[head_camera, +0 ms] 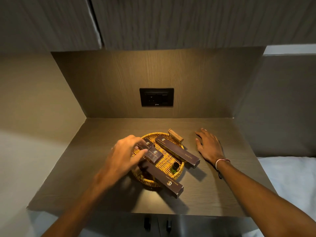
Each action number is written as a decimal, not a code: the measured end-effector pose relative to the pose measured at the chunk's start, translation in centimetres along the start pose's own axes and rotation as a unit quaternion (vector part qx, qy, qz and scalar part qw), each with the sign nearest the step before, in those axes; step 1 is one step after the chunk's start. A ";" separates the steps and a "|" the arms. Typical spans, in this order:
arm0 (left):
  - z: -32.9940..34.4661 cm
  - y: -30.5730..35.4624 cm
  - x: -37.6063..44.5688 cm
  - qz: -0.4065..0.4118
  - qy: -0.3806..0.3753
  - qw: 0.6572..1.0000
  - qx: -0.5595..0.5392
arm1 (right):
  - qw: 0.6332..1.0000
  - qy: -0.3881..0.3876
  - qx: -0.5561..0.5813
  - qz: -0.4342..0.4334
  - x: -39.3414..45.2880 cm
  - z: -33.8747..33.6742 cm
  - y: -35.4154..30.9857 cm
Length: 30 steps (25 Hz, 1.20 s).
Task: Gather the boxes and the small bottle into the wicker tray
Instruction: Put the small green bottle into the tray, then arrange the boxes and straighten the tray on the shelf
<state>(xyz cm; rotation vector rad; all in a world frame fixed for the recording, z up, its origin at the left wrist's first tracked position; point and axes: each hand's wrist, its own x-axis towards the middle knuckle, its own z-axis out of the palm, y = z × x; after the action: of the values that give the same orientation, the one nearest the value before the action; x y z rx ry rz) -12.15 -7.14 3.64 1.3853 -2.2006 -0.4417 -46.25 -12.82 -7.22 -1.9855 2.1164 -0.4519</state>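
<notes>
While L hand (125,154) works over the wicker tray (168,161), everything looks already in it.

L fingers pinch a small box (154,155), prob. nudging it flat; 2nd small box (148,144) just behind. Two long boxes, far (177,151) and near (164,179), too long for the tray, so ends overhang the rim. Small bottle (174,167) upright w/in the right rim. R hand (209,145) spread flat on counter (213,194) beside the tray, holding nothing, likely bracing.

Before you on the dark wood-grain worktop (213,190) sits the round woven wicker tray (179,171). In it lie two small dark boxes (154,155), a small green bottle (174,167), and two long dark boxes (177,151) overhanging its rim at right and front.
</notes>
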 end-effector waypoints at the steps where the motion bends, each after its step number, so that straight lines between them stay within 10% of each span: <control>1: 0.2 -0.8 -0.9 -0.076 0.024 0.997 -0.022 | 0.999 -0.008 0.042 0.028 0.3 -0.4 -0.2; 6: 2.3 -0.9 -5.6 -0.415 0.006 0.860 -0.298 | 0.860 -0.113 0.484 0.115 1.7 -3.6 -6.1; 10: 4.9 -0.2 -7.0 -0.437 0.021 0.769 -0.466 | 0.841 -0.239 0.483 0.052 1.5 -3.4 -11.1; 30: 2.4 -5.1 -0.8 -0.374 0.044 0.808 -0.453 | 0.834 -0.065 0.525 0.157 -3.9 0.5 -14.4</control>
<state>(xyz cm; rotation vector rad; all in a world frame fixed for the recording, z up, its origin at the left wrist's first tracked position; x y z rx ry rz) -9.47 -8.59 -1.17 1.5315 -0.9552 -1.4310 -32.34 -9.68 -2.80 -0.9747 1.4865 -1.0699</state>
